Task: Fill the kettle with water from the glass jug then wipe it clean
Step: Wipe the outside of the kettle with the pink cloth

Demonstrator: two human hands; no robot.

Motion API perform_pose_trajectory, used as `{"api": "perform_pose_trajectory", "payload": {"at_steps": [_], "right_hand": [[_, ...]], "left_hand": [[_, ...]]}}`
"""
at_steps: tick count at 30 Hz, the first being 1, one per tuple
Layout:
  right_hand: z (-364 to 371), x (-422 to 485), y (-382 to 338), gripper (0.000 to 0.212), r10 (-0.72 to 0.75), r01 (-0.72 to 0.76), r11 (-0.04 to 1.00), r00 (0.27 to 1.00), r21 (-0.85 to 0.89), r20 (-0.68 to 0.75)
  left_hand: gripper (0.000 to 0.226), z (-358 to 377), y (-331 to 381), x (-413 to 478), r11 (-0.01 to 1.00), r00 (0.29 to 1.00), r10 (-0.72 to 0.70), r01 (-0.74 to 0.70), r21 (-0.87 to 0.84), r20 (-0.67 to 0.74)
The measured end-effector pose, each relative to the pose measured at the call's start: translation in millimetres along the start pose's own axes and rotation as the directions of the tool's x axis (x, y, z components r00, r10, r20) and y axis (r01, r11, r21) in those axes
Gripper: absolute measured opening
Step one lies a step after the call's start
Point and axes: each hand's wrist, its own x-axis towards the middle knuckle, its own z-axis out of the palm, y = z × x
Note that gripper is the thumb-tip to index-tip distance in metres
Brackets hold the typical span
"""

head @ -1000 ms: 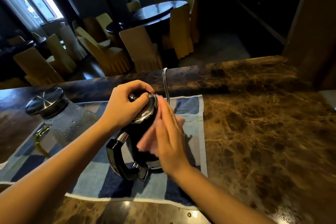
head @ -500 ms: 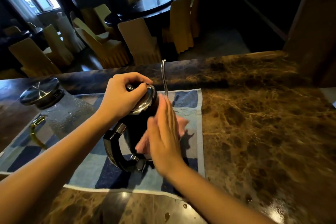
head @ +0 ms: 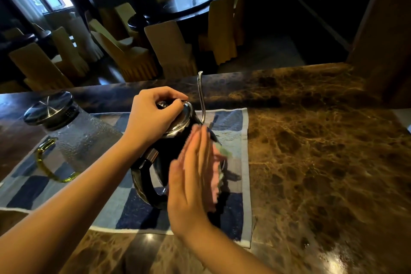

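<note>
A black kettle (head: 165, 158) with a silver lid, a thin gooseneck spout and a black handle stands on a blue checked towel (head: 133, 211). My left hand (head: 153, 115) grips the lid from above, fingers curled round its knob. My right hand (head: 193, 176) lies flat, fingers straight, pressing a pink cloth (head: 214, 169) against the kettle's right side. The cloth is blurred and mostly hidden behind the palm. The glass jug (head: 73, 138), with a metal lid and a yellow-green handle, stands on the towel to the left.
The towel lies on a brown marble counter (head: 322, 162) that stretches to the right. Beyond the counter's far edge are covered chairs (head: 171, 51) and a round dark table (head: 189, 4). A wooden pillar (head: 382, 35) rises at the far right.
My right hand with the pink cloth has slid along the kettle's right side. My left hand has stayed on the lid. The view has dipped slightly.
</note>
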Motion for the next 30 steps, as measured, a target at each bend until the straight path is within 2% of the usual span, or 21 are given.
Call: {"api": "perform_pose_trajectory", "payload": {"at_steps": [3,6,9,10,13,15,16,18,20,22,24,26,29,30], "right_hand": [[5.2,21.1,13.1,0.066,-0.064,0.039,0.99,0.981,-0.136,-0.181],[17.3,-3.0,31.1,0.062,0.038,-0.084,0.988,0.947,-0.13,-0.32],[17.0,-35.5,22.3,0.062,0.199,-0.208,0.978,0.964,-0.033,-0.179],[14.3,-37.7,14.6,0.062,0.207,-0.209,0.978,0.972,-0.014,-0.112],[7.9,-20.6,-15.2,0.068,0.07,-0.07,0.998,0.998,-0.011,0.004],[1.1,10.6,-19.0,0.07,-0.013,0.012,0.999,0.999,-0.03,-0.034],[-5.8,31.0,-16.6,0.066,-0.001,-0.002,0.999,0.998,-0.036,-0.061],[-22.9,71.7,-0.6,0.06,0.142,-0.144,0.989,0.989,-0.045,-0.044],[-36.1,93.9,22.2,0.069,0.336,-0.335,0.941,0.941,-0.041,0.036],[-40.8,86.5,42.6,0.076,0.418,-0.418,0.908,0.908,-0.006,0.025],[-36.9,58.0,47.5,0.064,0.388,-0.388,0.922,0.92,0.022,-0.047],[-32.4,32.7,39.5,0.065,0.287,-0.289,0.957,0.955,-0.007,-0.08],[-29.3,40.4,16.3,0.066,0.086,-0.087,0.996,0.995,-0.006,-0.047],[-29.5,51.1,8.7,0.065,0.061,-0.06,0.998,0.998,0.021,-0.034]], "left_hand": [[0.018,2.8,1.6,-0.6,1.0,1.0,-0.01,0.01,0.003,-0.02],[0.018,2.7,1.5,-1.1,1.0,0.999,-0.007,0.007,0.005,-0.04],[0.019,2.8,1.0,-1.8,1.0,0.999,-0.013,0.013,-0.009,-0.031],[0.019,3.0,0.7,-1.4,1.0,0.999,-0.009,0.009,-0.012,-0.034],[0.019,3.8,-0.4,-1.0,1.0,0.999,-0.012,0.011,-0.024,-0.042],[0.018,4.1,-0.8,-0.3,1.0,0.999,-0.017,0.016,-0.025,-0.037],[0.018,4.1,-0.8,-0.1,1.0,0.999,-0.017,0.016,-0.023,-0.039],[0.019,3.5,-0.3,0.0,1.0,0.999,-0.001,0.0,-0.022,-0.042],[0.019,3.3,-0.2,-0.8,1.0,0.999,0.004,-0.004,-0.018,-0.04],[0.019,3.0,-1.2,-0.6,1.0,0.999,0.003,-0.003,-0.021,-0.032],[0.019,2.8,-2.6,-0.5,1.0,1.0,-0.001,0.0,-0.027,-0.026],[0.018,2.8,-2.8,-1.0,1.0,1.0,0.005,-0.005,-0.025,-0.025],[0.017,2.9,-1.3,0.1,1.0,1.0,0.01,-0.01,-0.02,-0.023],[0.017,2.9,-1.2,0.4,1.0,1.0,0.009,-0.01,-0.025,-0.02]]}}
